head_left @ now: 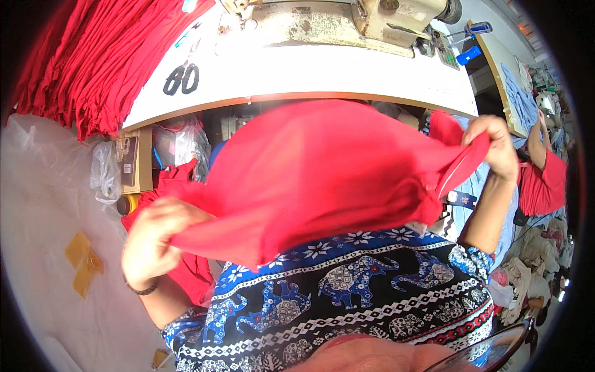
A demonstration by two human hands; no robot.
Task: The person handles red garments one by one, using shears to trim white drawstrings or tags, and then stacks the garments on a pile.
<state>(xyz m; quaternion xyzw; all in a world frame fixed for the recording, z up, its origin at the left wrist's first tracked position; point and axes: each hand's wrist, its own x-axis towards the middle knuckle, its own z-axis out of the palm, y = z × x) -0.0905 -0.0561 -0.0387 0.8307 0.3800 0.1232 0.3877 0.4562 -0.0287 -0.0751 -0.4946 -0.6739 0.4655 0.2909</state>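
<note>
Head view: my left hand (149, 245) and right hand (496, 146) both pinch the red fabric piece (322, 173), stretched over my lap below the sewing table (297, 80). Light, limp, likely slippery; best gripped at the edges.

Stack of red garments (93, 62) above left hand; sewing machine (347, 18) on white worktop (310, 74); scissors (181, 79); blue screwdriver (472, 30) above right hand.
</note>
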